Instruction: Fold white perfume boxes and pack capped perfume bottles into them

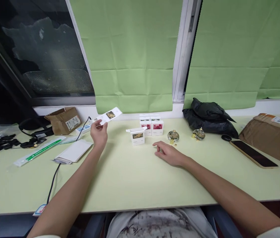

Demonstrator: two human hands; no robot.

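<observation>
My left hand (pixel 99 134) is raised over the table, its thumb and fingers pinching one end of a white printed paper strip (pixel 111 114) that has a dark picture on it. My right hand (pixel 168 153) rests on the table with its index finger stretched out and the other fingers loosely bent, holding nothing. Between the hands stands a small white box (pixel 138 137), its top flap open and a similar picture on its front. Just beyond my right fingers lies a round glass bottle (pixel 173 135) with gold-coloured parts. A second such bottle (pixel 199 134) lies farther right.
Several small white boxes with pink pictures (pixel 157 127) stand stacked behind the open one. A paper stack (pixel 74 151), green-striped packet (pixel 40 152) and torn carton (pixel 64 121) lie left. Black bags (pixel 208 115), a phone (pixel 253 154) and a brown parcel (pixel 271 138) lie right.
</observation>
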